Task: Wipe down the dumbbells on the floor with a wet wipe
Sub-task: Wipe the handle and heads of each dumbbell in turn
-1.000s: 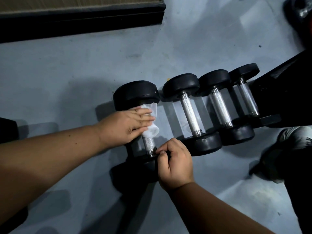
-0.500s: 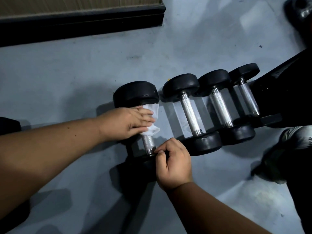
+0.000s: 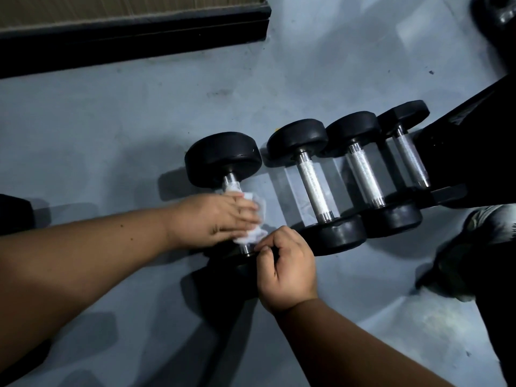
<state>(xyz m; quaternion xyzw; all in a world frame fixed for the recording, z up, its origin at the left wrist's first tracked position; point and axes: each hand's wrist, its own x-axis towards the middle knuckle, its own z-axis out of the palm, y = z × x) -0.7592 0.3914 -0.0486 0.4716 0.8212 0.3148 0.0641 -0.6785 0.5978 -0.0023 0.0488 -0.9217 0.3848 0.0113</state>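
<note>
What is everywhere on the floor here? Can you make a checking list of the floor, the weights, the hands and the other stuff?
Surface: grey floor, scuffed, with shadows.
Job's things: four dumbbells in a row; the leftmost dumbbell has the white wet wipe on its handle; the other three show bare metal handles.
Clutter: dark object at the right, too dim to name.
Hands: left hand holds the wipe on the handle; right hand grips the near weight end.
Cables: nothing seen.
Surroundings: black baseboard along the wall; black frame beside the rightmost dumbbell.
</note>
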